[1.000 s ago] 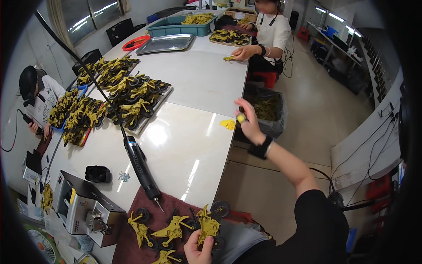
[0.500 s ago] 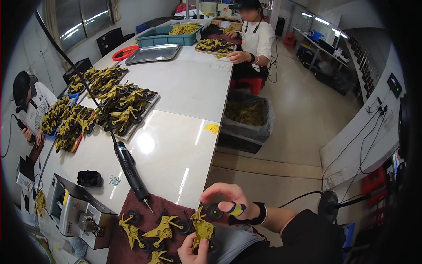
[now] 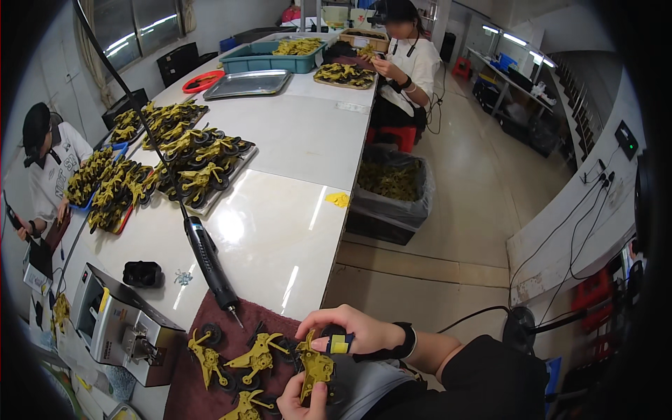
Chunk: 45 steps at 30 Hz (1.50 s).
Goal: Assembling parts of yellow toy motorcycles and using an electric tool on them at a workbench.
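My left hand [image 3: 302, 400] grips the lower end of a yellow toy motorcycle body [image 3: 316, 365], its thumb lying on the yellow plastic. At the upper end of that body, my right hand [image 3: 353, 330] has its fingers and thumb closed; a band is around the thumb. A black wheel shows partly behind the right fingers. Several similar toy motorcycles [image 3: 255, 355] with black wheels lie to the left on a dark red cloth [image 3: 183, 381]. Above them hangs a black electric screwdriver [image 3: 208, 266], its bit pointing down toward the cloth.
A metal screw feeder [image 3: 129, 325] stands left, near a black tray [image 3: 142, 274] and loose screws [image 3: 183, 277]. Trays of toy motorcycles [image 3: 199, 164] fill the table's left side. Two co-workers sit at the table. A lined bin [image 3: 392, 189] stands by the right edge.
My right hand has come down and left from beside the toy motorcycle and closed at its upper end. My left hand keeps its hold.
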### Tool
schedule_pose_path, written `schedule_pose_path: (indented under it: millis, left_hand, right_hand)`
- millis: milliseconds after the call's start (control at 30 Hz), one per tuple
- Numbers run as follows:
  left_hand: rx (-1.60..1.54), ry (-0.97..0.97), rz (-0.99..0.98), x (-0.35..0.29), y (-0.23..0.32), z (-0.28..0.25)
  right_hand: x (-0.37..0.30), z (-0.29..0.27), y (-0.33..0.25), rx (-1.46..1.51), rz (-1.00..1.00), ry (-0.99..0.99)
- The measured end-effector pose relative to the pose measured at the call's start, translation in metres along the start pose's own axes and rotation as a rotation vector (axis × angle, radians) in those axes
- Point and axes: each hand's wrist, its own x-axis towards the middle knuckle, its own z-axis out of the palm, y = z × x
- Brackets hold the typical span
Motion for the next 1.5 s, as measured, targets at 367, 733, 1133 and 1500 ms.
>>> schedule_pose_path:
  millis: [367, 733, 1133, 1500]
  left_hand:
    - [-0.171, -0.09, 0.039, 0.001, -0.016, -0.006]
    - [-0.128, -0.09, 0.028, 0.002, -0.019, -0.004]
    - [-0.111, -0.079, 0.004, 0.007, -0.023, -0.007]
    - [-0.085, -0.028, 0.309, -0.012, -0.056, 0.008]
  right_hand:
    - [0.015, -0.025, 0.0, 0.228, 0.087, 0.234]
    - [0.074, -0.092, 0.016, -0.001, 0.099, 0.479]
    - [0.074, -0.073, 0.006, -1.159, -0.122, 0.628]
    - [-0.013, 0.078, -0.005, 0.895, -0.297, -0.225]
